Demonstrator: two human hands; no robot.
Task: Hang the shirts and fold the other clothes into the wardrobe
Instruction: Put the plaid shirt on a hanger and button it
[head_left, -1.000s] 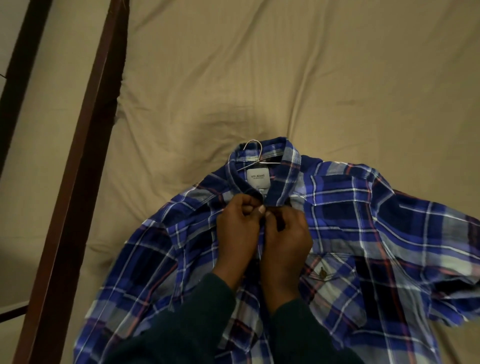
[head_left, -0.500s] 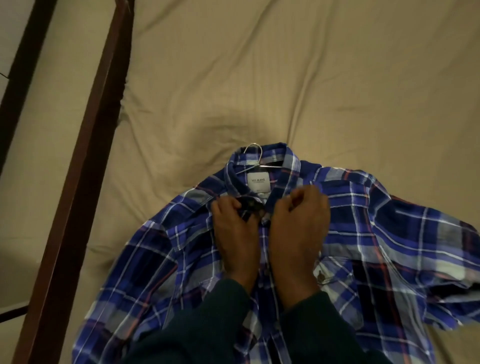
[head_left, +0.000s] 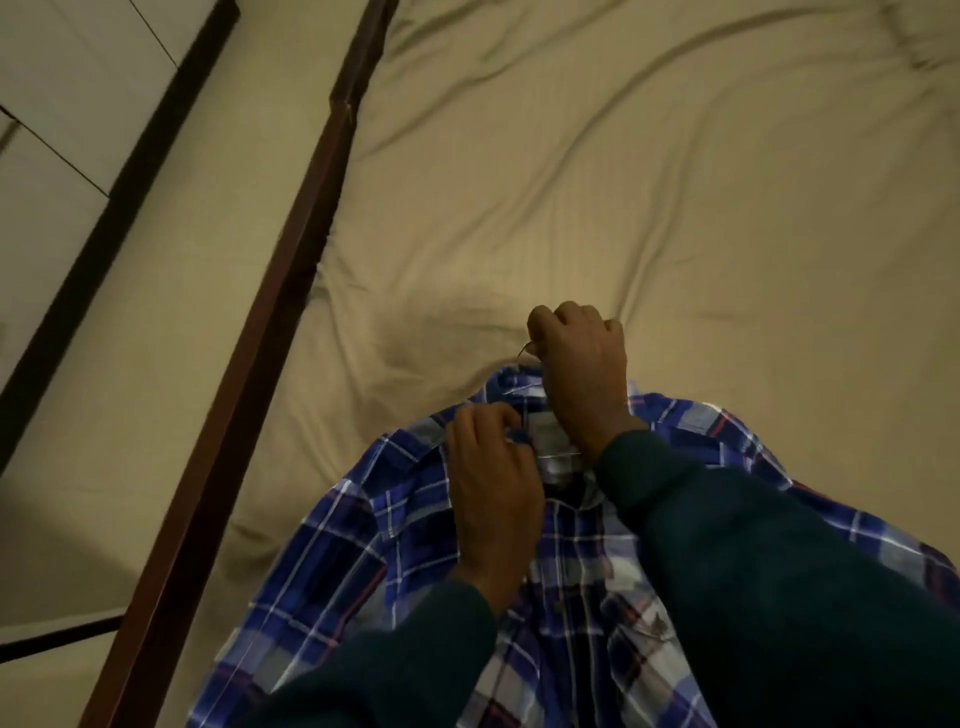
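A blue plaid shirt (head_left: 415, 545) lies spread face up on the bed (head_left: 571, 182), its collar toward the middle of the tan sheet and its body running off toward the person. The right hand (head_left: 579, 364) sits just past the collar, fingers curled into a closed grip on the wire hook of a hanger (head_left: 524, 351), which sticks out of the neck opening; a thin run of the same wire shows lower down inside the collar. The left hand (head_left: 493, 483) rests on the shirt just beside the collar, fingers bent and pinching the collar fabric there. Both arms wear dark green sleeves (head_left: 779, 571) that cover much of the shirt's front. Left of the shirt, a dark wooden bed rail (head_left: 249, 364) runs along the sheet's edge, with pale floor (head_left: 78, 104) beyond it.
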